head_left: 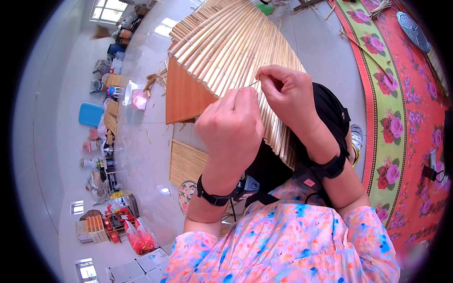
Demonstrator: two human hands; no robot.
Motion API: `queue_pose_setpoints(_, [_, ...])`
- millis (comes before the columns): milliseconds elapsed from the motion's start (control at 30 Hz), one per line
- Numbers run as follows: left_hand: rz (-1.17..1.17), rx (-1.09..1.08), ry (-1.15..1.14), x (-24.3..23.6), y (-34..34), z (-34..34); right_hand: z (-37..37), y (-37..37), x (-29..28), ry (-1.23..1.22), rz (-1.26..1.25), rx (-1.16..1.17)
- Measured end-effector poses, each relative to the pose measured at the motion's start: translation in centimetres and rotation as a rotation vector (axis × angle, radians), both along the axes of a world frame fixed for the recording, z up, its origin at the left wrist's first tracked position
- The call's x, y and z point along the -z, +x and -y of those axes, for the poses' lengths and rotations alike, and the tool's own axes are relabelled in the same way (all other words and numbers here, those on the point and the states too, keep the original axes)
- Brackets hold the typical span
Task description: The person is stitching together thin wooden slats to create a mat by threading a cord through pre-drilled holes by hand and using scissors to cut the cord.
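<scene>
A mat of pale round reed stalks [236, 42] is spread in front of me, tied side by side, over a brown wooden table [186, 94] and down toward my lap. Above its near part, both my hands are closed in pinches. A short, thin strand [255, 83] runs between their fingertips; whether it is thread or wire I cannot tell. My left hand [231, 120] grips one end, with its back toward me. My right hand [287, 92] pinches the other end between thumb and forefinger. The left fingertips are partly hidden behind the knuckles.
Reed scraps [153, 82] lie on the tiled floor beside a pink-and-white tub [138, 98]. Another reed panel [188, 160] is below the table. On the right, a red and green floral cloth [389, 122] carries a stick and a woven tray [413, 30]. Household goods line the left wall.
</scene>
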State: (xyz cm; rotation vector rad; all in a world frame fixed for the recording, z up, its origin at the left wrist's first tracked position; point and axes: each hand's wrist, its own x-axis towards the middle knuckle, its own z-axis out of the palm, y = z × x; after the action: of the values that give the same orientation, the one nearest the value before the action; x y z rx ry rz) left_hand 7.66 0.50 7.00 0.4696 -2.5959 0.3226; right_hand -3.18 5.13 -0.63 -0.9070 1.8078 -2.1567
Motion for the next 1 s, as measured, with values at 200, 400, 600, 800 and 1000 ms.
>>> queue_pose_setpoints(200, [0.059, -0.083, -0.075, 0.0, -0.6, -0.1, 1.1, -1.1, 2.4, 0.086, 0.049, 0.104])
queue_pose_setpoints(400, [-0.009, -0.064, 0.032, -0.1, -0.1, -0.2, 0.3, -1.5, 2.1, 0.117, 0.048, 0.141])
queue_pose_setpoints(600, [-0.004, -0.042, 0.140, -0.5, 0.4, -0.3, -0.6, -1.1, 1.6, -0.213, 0.196, -0.201])
queue_pose_setpoints(800, [0.020, -0.078, 0.051, -0.4, 0.3, -0.1, 0.7, -0.6, 3.0, -0.255, 0.126, -0.362])
queue_pose_setpoints(1000, [-0.009, -0.080, 0.081, -0.2, 0.5, -0.2, 0.0, -0.7, 1.7, -0.111, 0.027, -0.166])
